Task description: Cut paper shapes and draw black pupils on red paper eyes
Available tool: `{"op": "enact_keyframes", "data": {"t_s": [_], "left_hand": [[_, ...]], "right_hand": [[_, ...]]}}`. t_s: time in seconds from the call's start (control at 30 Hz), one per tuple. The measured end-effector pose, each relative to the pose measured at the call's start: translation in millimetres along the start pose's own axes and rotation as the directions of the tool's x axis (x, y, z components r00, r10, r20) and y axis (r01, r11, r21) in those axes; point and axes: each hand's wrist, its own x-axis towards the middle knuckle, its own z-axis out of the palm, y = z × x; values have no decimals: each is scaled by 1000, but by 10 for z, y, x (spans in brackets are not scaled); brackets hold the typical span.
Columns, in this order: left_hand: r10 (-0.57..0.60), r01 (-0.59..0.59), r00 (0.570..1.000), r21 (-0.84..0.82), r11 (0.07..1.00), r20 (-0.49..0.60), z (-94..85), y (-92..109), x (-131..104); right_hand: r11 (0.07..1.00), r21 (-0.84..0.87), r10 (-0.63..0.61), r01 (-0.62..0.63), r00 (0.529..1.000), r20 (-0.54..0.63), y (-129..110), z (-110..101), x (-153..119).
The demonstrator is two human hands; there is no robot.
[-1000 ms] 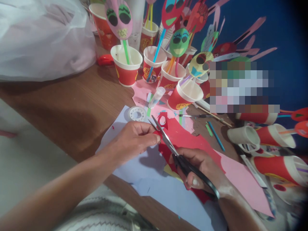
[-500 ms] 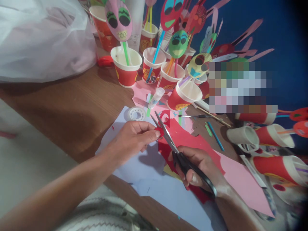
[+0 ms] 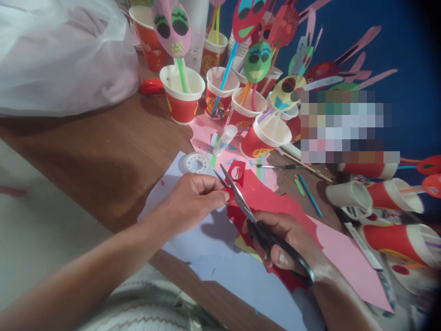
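Note:
My left hand pinches a small piece of red paper between thumb and fingers. Black-handled scissors are gripped in my right hand, their blades slightly apart at the edge of that piece. Beneath the hands lie a large red paper sheet and pale blue paper. A red scrap with a round hole rests just beyond the blade tips. The white tape ring is behind my left hand, close to a capped glue stick.
Red paper cups holding decorated spoon faces line the back. More cups lie tipped at the right. A white plastic bag fills the upper left. Pink paper, a pen and a blue straw piece are nearby.
The scissors have shifted slightly left against the red piece, with their blades a little closer together. The holed scrap beyond the tips shows more fully. My left hand keeps its pinch.

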Motion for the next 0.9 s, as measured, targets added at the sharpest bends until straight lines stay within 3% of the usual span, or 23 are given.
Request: {"op": "enact_keyframes", "data": {"t_s": [0.37,0.9], "left_hand": [[-5,5,1000,5,1000,-13,8,-27,19],[-2,2,1000,18,1000,-9,8,-6,1]], "right_hand": [[999,35,41,-41,999,15,-1,-29,-17],[997,-60,36,-37,999,-27,-50,-68,-16]]}}
